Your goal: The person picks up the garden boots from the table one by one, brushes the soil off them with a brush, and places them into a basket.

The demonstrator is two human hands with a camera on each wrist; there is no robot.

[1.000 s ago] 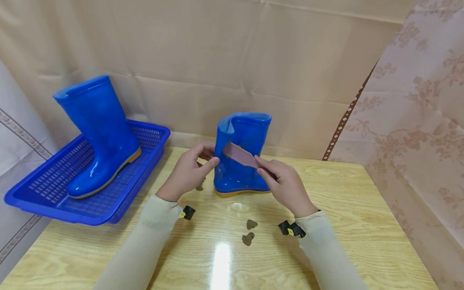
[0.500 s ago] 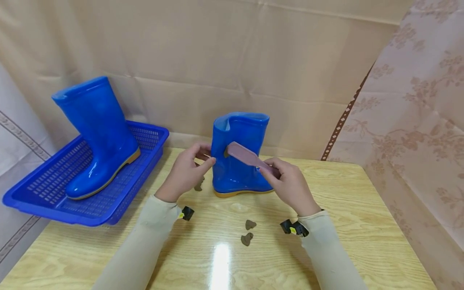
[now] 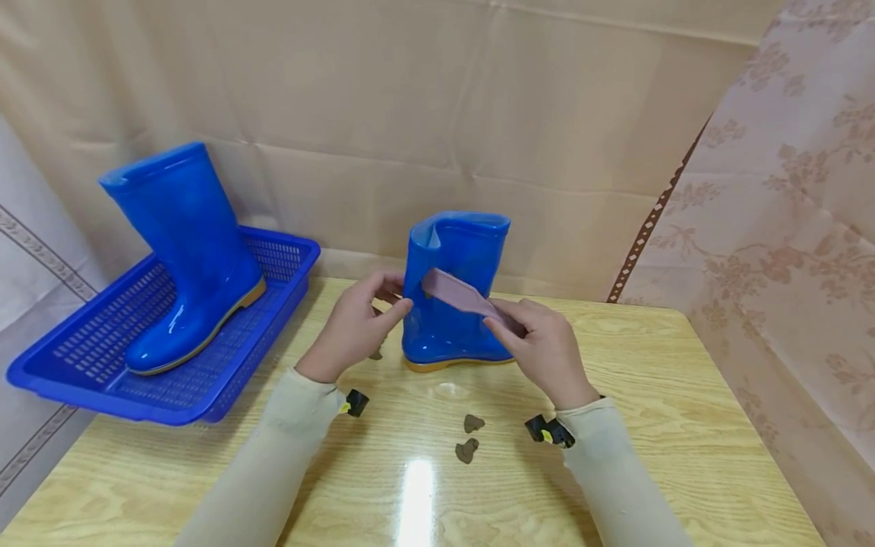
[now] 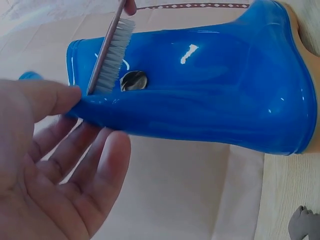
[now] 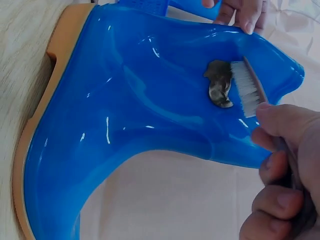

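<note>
A blue rain boot (image 3: 447, 334) with a tan sole stands upright on the table, its shaft dented in near the top. My left hand (image 3: 355, 327) pinches the shaft's edge, thumb on the near side and fingers behind. In my right hand (image 3: 543, 349) I grip the handle of a mauve brush (image 3: 454, 292), held across the shaft. Its pale bristles (image 5: 245, 89) press at the edge of a brown, muddy-looking patch (image 5: 220, 84) on the boot. From the head view, the brush's back hides that patch.
A second blue boot (image 3: 191, 251) stands in a blue plastic basket (image 3: 225, 384) at the left. Two brown clumps (image 3: 468, 450) lie on the table (image 3: 649, 425) in front of the first boot, and another (image 4: 304, 223) lies beside its sole. A beige curtain (image 3: 355, 137) hangs behind.
The brush has shifted a little right and then back left across the shaft, with the right hand following. My left hand has kept its place at the boot's edge.
</note>
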